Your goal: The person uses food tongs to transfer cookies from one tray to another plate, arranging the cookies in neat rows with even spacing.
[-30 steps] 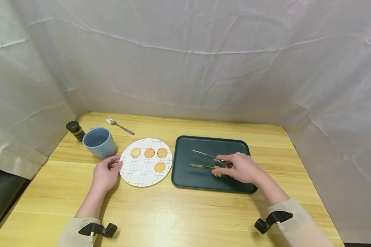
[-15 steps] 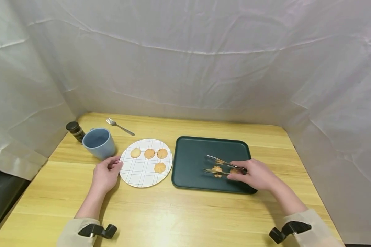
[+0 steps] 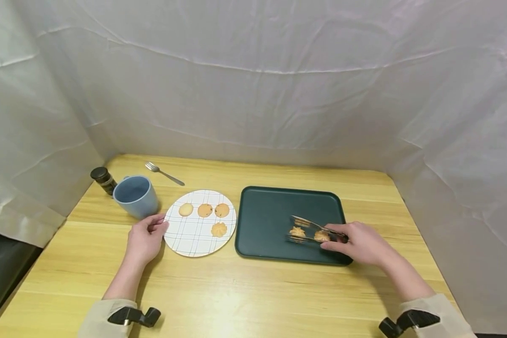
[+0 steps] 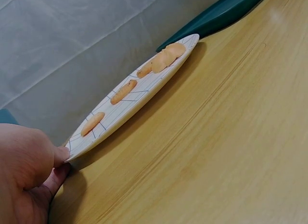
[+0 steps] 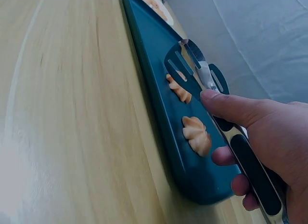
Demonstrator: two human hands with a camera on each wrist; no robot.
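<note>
My left hand pinches the left rim of a white plate with thin checked lines. On that plate lie several cookies, including a plain round one and a flower-shaped one. Metal tongs with black grip inlays and slotted ends are held in my right hand, above the right part of a dark green tray. The tongs' arms stand apart with nothing clamped between them. Beneath them, two flower-shaped cookies, a left one and a right one, rest on the tray.
A blue mug stands just behind my left hand, and a black-capped jar is beside it. Farther back lies a fork. A pale curtain encloses the wooden table at the back and sides.
My right hand has moved right and slightly toward me with the tongs, bringing the cookies on the tray into fuller sight. My left hand and the plate have stayed in place.
</note>
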